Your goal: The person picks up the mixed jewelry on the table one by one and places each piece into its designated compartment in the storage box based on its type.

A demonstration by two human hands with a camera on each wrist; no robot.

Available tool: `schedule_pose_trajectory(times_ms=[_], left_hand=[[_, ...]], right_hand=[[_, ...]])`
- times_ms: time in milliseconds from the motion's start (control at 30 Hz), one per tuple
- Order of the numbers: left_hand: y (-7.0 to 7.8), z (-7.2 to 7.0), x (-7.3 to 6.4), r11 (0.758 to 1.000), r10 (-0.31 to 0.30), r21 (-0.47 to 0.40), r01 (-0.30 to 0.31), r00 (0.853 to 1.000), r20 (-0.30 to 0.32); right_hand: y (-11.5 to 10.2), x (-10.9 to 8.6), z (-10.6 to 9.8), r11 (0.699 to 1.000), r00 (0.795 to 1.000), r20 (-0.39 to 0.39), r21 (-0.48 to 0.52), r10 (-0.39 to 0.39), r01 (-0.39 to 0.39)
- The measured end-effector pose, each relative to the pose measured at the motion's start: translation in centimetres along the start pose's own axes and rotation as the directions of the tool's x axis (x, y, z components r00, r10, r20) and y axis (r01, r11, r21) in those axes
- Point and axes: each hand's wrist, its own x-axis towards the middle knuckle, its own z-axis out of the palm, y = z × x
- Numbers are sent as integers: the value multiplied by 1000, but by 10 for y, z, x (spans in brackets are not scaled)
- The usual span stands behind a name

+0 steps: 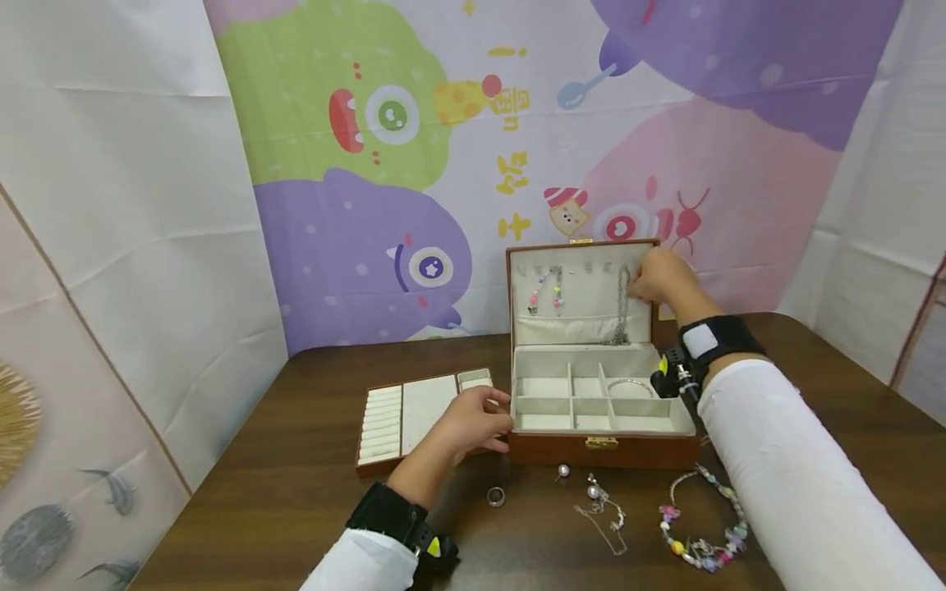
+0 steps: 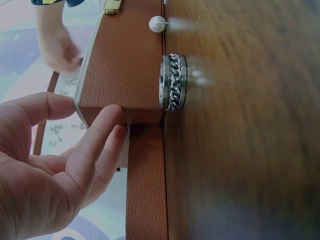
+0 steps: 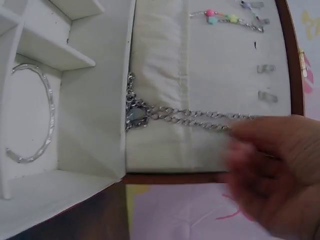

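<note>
A brown jewellery box (image 1: 532,447) with a cream lining stands with its lid up. My left hand (image 1: 476,419) rests relaxed fingertips on its left front corner, at the rim and side wall. Inside the lid hangs a silver chain necklace (image 3: 200,120); its pendant (image 3: 136,116) lies low against the lining. My right hand (image 1: 661,277) is at the lid's upper right, where its curled fingers pinch the chain near the hooks. Those fingers are partly blurred, and the chain's top end is hidden behind them. Beaded strands (image 1: 545,291) hang farther left in the lid.
Left of the box lies a tray (image 1: 429,410) with ring rolls. A silver bangle (image 3: 50,115) sits in a compartment. In front are a chain-patterned ring (image 2: 174,82), a pearl piece (image 1: 564,470), a fine chain (image 1: 609,533) and a colourful beaded necklace (image 1: 668,525).
</note>
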Motion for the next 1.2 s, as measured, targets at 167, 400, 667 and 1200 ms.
schedule_pose_trajectory(times_ms=[167, 400, 667, 1200], left_hand=[[-1, -3, -3, 1000, -8, -4, 8, 1000, -4], [-2, -3, -3, 1000, -10, 6, 10, 1000, -12], [1, -1, -3, 1000, -6, 3, 6, 1000, -9], [3, 1, 0, 999, 3, 54, -2, 1000, -23]], right_hand=[[2, -1, 17, 990, 911, 403, 58, 91, -125], [-18, -4, 48, 964, 922, 291, -138, 257, -225], [-26, -3, 73, 916, 918, 103, -169, 384, -364], [-10, -10, 57, 931, 905, 293, 102, 309, -351]])
